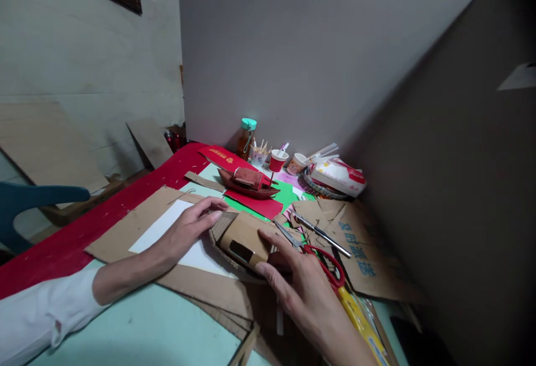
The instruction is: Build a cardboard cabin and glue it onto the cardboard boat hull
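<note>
Between both hands' fingers (218, 215): cardboard model (242, 240), apparently touched.

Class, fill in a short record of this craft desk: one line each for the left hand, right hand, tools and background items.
Left hand: left hand flat on white paper, fingertips at cardboard model
Right hand: right hand steadies the model's near side
Tools: red-handled scissors, open, beside it
Background: red model boat, cups, bottle

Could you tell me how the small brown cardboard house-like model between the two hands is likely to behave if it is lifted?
The brown cardboard model looks hollow, with a cut window, so probably light. Its thin walls may crush under a firm squeeze. The left hand and right hand touch opposite ends, which suggests it slides easily.
</note>
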Action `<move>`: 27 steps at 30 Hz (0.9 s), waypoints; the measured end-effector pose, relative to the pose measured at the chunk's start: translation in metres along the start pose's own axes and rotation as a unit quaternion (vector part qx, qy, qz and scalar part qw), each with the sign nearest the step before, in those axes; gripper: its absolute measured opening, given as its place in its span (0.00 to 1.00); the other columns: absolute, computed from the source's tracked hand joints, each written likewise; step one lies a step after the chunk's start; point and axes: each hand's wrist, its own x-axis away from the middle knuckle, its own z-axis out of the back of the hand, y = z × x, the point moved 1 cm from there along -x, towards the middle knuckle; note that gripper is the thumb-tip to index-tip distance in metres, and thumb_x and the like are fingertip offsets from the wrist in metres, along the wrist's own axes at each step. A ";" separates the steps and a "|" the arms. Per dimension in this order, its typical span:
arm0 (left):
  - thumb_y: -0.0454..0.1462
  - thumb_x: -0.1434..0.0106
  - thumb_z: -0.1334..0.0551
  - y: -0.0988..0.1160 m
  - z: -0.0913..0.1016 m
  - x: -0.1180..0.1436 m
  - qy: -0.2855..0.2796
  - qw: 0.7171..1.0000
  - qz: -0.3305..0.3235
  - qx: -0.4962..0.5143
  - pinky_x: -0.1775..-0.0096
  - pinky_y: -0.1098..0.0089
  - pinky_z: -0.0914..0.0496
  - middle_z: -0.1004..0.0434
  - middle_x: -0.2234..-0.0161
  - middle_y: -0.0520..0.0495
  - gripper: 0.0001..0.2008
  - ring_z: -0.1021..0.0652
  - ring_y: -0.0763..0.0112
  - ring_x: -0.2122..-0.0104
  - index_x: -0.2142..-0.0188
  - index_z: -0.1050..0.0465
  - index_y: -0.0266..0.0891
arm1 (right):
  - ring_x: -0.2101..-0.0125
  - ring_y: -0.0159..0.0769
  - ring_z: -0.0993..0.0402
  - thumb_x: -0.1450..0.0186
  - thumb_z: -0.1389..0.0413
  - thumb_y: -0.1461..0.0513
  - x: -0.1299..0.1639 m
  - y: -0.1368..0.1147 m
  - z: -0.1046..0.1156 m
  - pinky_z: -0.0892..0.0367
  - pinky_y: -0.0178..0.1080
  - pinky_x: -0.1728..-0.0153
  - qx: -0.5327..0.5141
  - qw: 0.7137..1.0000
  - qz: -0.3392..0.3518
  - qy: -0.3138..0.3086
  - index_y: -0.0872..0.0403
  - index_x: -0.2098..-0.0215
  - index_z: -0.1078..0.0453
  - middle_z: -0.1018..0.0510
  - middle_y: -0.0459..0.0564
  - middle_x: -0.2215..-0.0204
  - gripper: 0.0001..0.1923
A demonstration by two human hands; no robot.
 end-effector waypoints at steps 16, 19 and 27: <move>0.47 0.29 0.46 0.000 0.004 0.002 0.047 0.993 -0.060 -0.087 0.46 0.61 0.33 0.18 0.52 0.46 0.16 0.23 0.57 0.49 0.56 0.23 0.41 | 0.70 0.39 0.17 0.31 0.47 0.65 -0.001 0.003 0.000 0.24 0.36 0.69 -0.012 1.000 0.013 0.021 0.56 0.38 0.31 0.14 0.50 0.66 0.23; 0.45 0.28 0.46 0.003 0.003 0.004 0.055 0.986 -0.099 -0.120 0.43 0.61 0.35 0.19 0.51 0.45 0.16 0.24 0.58 0.48 0.60 0.22 0.42 | 0.63 0.43 0.15 0.32 0.46 0.64 0.001 0.005 -0.003 0.22 0.40 0.63 -0.029 0.996 0.028 0.075 0.58 0.44 0.26 0.13 0.54 0.61 0.19; 0.31 0.31 0.42 0.022 0.001 0.020 0.138 0.919 -0.304 -0.211 0.41 0.54 0.38 0.25 0.45 0.42 0.18 0.28 0.59 0.44 0.44 0.29 0.45 | 0.67 0.38 0.17 0.31 0.42 0.61 0.008 0.001 -0.002 0.22 0.38 0.67 -0.118 0.976 0.034 0.179 0.48 0.51 0.21 0.15 0.49 0.56 0.12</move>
